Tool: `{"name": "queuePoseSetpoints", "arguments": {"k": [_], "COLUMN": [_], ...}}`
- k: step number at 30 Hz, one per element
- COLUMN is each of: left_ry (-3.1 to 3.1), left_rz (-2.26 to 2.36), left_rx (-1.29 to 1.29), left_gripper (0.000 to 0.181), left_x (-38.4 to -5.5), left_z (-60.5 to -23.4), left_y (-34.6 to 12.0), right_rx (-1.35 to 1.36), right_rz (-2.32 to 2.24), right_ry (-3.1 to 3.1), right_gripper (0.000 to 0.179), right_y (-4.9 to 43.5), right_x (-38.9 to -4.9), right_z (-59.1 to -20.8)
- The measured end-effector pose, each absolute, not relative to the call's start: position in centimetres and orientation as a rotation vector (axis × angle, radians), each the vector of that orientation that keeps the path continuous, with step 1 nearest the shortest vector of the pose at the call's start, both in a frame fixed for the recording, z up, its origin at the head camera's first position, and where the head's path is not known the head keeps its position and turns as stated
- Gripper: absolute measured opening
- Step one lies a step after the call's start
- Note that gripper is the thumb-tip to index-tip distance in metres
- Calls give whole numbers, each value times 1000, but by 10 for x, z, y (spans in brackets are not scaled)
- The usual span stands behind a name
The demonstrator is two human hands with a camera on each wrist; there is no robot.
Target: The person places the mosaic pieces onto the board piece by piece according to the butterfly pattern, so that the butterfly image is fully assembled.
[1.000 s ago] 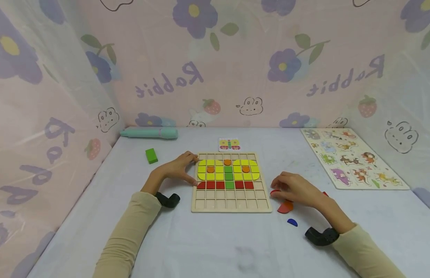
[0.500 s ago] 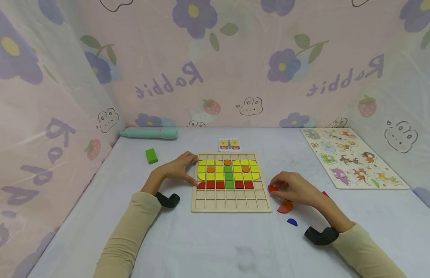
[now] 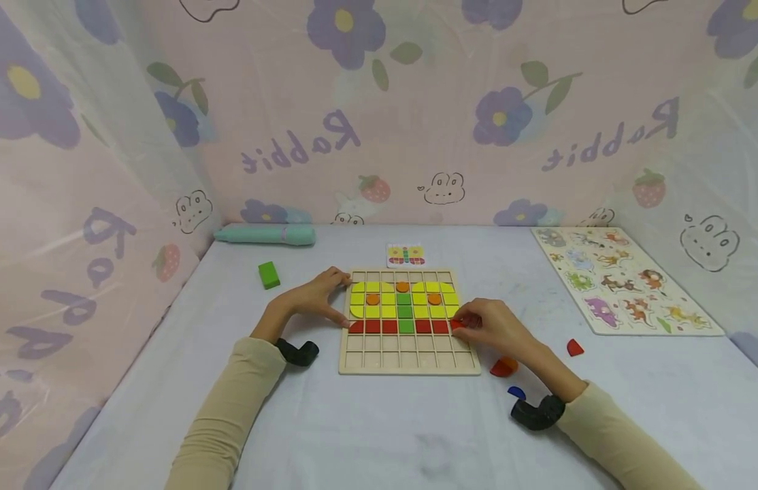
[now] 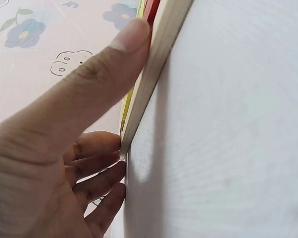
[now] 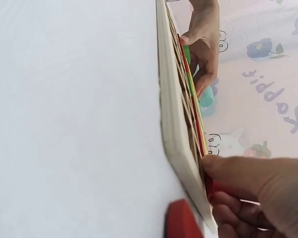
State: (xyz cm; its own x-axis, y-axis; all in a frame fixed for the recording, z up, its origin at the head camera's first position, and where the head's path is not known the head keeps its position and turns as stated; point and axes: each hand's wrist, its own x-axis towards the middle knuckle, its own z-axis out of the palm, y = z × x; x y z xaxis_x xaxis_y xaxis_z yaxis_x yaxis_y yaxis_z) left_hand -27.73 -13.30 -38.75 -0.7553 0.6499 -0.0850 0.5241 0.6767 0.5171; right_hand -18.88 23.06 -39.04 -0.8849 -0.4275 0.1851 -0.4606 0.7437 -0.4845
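A wooden grid board (image 3: 409,364) lies on the table, with yellow, orange, green and dark red flat pieces in its upper and middle rows. My left hand (image 3: 318,297) spans the board's left edge. In the left wrist view its thumb (image 4: 102,69) lies on the edge beside a red piece, and its fingertips touch the edge farther up. Between thumb and fingers, my right hand (image 3: 495,323) pinches a small red piece (image 3: 456,324) at the right end of the red row. Fingers partly cover that piece, so its full outline is hidden.
Right of the board lie a red-and-orange pair of pieces (image 3: 504,367), a blue half-disc (image 3: 516,393) and a loose red piece (image 3: 575,348). A pattern card (image 3: 406,256) sits behind the board. Farther off are a green block (image 3: 269,275), a teal tube (image 3: 265,235) and an animal puzzle (image 3: 624,279).
My right hand has picked up the red piece from beside the board and carried it left, onto the right end of the red row. The left hand stays at the board's edge.
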Motion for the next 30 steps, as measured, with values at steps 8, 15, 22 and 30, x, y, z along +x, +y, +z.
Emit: {"name": "queuePoseSetpoints", "arguments": {"k": [8, 15, 22, 30], "left_ry": [2627, 2626, 2633, 2630], "left_rz": [705, 704, 682, 676], "left_rx": [936, 937, 944, 943], "left_gripper": [91, 90, 89, 88], "left_x": [-277, -276, -276, -276], "left_z": [-388, -388, -385, -385], "left_y": [-133, -133, -132, -132], "right_rx": [684, 698, 759, 730], "right_rz": [868, 900, 845, 816], "right_ry": [-2903, -2909, -2807, -2892], "right_gripper": [28, 21, 16, 13], "right_y": [229, 229, 245, 285], "right_x": [-188, -186, -190, -183], "right_z": [-389, -386, -381, -375]}}
